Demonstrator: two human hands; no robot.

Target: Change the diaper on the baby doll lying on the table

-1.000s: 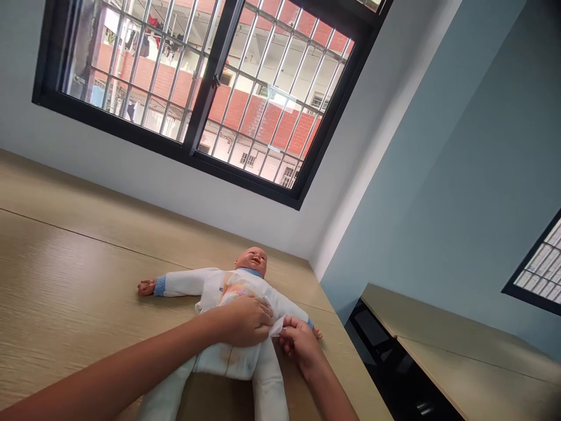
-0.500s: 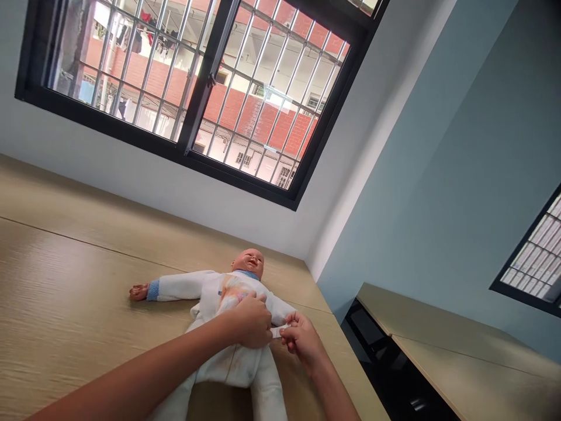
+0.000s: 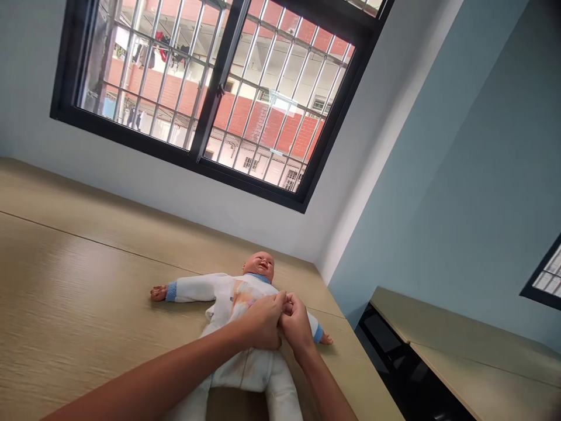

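Note:
A baby doll (image 3: 260,265) lies on its back on the wooden table, arms spread. It wears a white outfit (image 3: 199,287) with blue collar and cuffs and an orange print on the chest. My left hand (image 3: 265,321) is closed with its fingers pinched at the doll's chest, on the side by its right-hand arm in view. Right against it, my right hand (image 3: 295,321) is closed too, its fingertips meeting the left ones. The white cloth strip seen between them a moment ago is now hidden by the fingers.
The wooden table (image 3: 87,280) runs back to a white wall under a barred window (image 3: 205,117). Beyond its right edge stands another table (image 3: 473,356) with a dark shelf space (image 3: 394,351) beneath its top.
My right hand has moved up and left to meet my left hand, uncovering the doll's arm and blue cuff on that side. The view has shifted slightly.

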